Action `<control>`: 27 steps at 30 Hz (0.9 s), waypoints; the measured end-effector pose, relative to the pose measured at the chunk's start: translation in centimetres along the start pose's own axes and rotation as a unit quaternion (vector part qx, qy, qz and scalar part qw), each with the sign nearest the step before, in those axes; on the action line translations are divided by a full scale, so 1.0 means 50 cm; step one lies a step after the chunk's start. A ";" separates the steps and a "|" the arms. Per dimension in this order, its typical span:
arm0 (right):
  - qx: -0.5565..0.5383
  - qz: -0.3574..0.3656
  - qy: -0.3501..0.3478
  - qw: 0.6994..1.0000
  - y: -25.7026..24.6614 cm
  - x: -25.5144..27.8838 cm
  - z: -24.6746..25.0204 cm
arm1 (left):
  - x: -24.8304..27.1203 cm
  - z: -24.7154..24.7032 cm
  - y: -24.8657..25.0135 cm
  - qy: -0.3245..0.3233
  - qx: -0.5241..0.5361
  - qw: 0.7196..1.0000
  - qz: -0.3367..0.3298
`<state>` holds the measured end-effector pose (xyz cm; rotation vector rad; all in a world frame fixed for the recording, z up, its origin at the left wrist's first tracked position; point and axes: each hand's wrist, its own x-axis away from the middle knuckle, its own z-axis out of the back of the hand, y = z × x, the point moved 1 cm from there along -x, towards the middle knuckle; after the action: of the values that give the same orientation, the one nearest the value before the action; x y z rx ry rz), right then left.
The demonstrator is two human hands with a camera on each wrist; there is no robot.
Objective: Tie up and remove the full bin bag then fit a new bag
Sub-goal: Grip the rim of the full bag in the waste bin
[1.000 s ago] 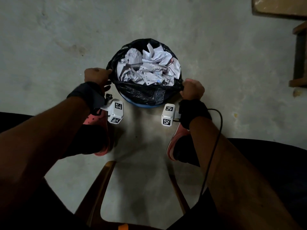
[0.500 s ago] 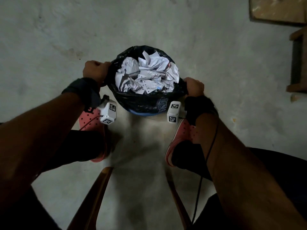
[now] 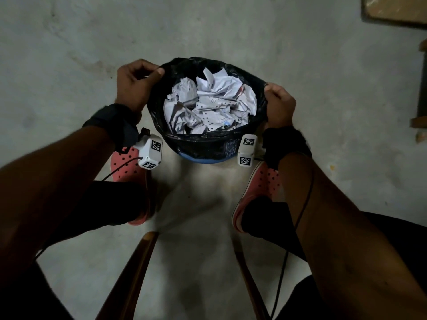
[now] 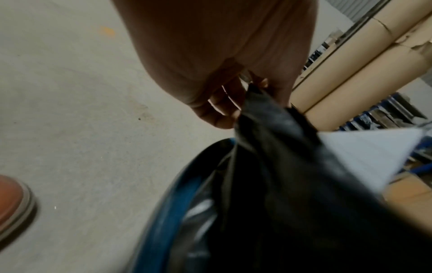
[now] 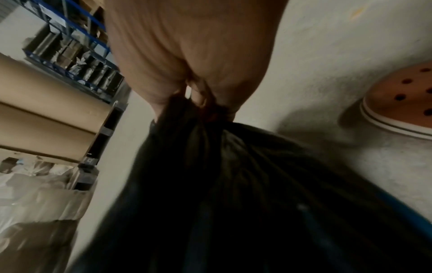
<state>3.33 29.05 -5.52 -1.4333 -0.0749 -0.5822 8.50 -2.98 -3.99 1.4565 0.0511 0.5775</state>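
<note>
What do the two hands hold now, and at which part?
Both hold the black bin bag by its top edge: the left hand pinches the left side, the right hand grips the right side.

Dim grey concrete floor (image 3: 300, 65); blue shelving (image 5: 77, 35) behind what look like cardboard rolls (image 4: 350, 61).

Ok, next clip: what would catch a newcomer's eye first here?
The white crumpled paper heaped in the black bin bag, centre of the head view. Next, the left hand and right hand gripping the bag's rim on opposite sides. Pink perforated shoes stand on the floor just behind the blue bin.
</note>
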 end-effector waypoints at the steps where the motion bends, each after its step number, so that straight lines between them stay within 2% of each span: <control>1: -0.017 0.003 -0.005 1.000 -0.007 0.000 -0.005 | -0.002 -0.001 0.000 0.000 0.015 1.000 0.010; 4: -0.072 -0.004 -0.029 0.997 -0.028 0.004 -0.012 | -0.019 -0.004 0.007 0.002 0.005 0.997 0.080; 8: -0.046 -0.009 -0.052 0.998 -0.045 0.003 -0.016 | -0.052 -0.010 0.036 0.011 -0.012 0.992 0.127; 10: -0.024 -0.009 -0.075 0.997 -0.057 0.009 -0.015 | -0.059 -0.012 0.051 -0.004 -0.035 0.993 0.115; 15: -0.033 -0.007 -0.111 0.993 -0.085 0.027 -0.008 | -0.038 -0.022 0.076 -0.067 -0.005 0.998 0.020; 24: -0.096 -0.008 -0.145 0.985 -0.129 0.053 0.010 | -0.014 0.012 0.130 -0.011 0.041 0.998 -0.047; 27: -0.105 0.002 -0.146 0.984 -0.154 0.053 0.020 | -0.007 0.014 0.172 -0.021 0.030 0.998 -0.050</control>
<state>2.65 28.94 2.66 -1.7168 -0.2504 -0.3803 5.58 -3.72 4.07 1.5146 0.1087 0.4662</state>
